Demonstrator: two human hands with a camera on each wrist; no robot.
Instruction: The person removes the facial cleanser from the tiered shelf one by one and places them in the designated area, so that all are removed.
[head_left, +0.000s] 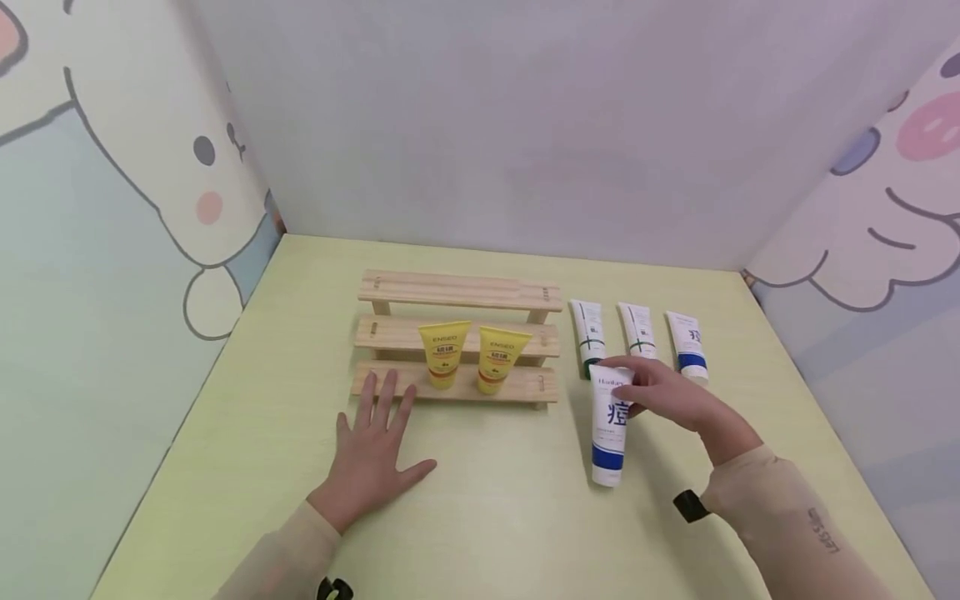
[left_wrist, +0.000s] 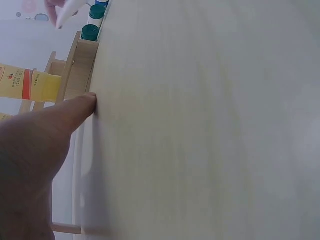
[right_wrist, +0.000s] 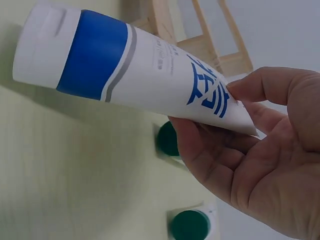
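My right hand [head_left: 660, 393] pinches a white tube with a blue band [head_left: 609, 429] near its flat end, cap downward. In the right wrist view the thumb and fingers grip that tube [right_wrist: 145, 65], held off the table. My left hand [head_left: 369, 460] lies with fingers spread, fingertips at the lowest step of a wooden three-step rack [head_left: 457, 287]. Two yellow tubes, one on the left [head_left: 444, 354] and one on the right [head_left: 500, 358], stand cap down on that lowest step. The left wrist view shows the left thumb [left_wrist: 75, 112] beside the rack.
Right of the rack lie two white tubes with green caps, one nearer the rack [head_left: 588, 333] and one partly behind my right hand [head_left: 637, 327]. Another blue-banded white tube [head_left: 686, 343] lies to their right. Walls border the pale table [head_left: 495, 517] at the back and sides.
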